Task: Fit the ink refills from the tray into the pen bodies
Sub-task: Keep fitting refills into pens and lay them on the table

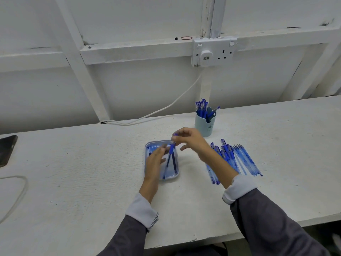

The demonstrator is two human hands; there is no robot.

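White tabletop, socket on wall behind. Right hand pinches a pen upright over tray; left hand open beside it. Cup beyond holds finished pens, probably; pile of pen bodies right of the right hand awaits refills.

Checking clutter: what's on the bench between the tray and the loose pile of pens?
Head view: no object lies there. Bare bench separates the tray from the loose pens, and only the right hand and its forearm cross above it.
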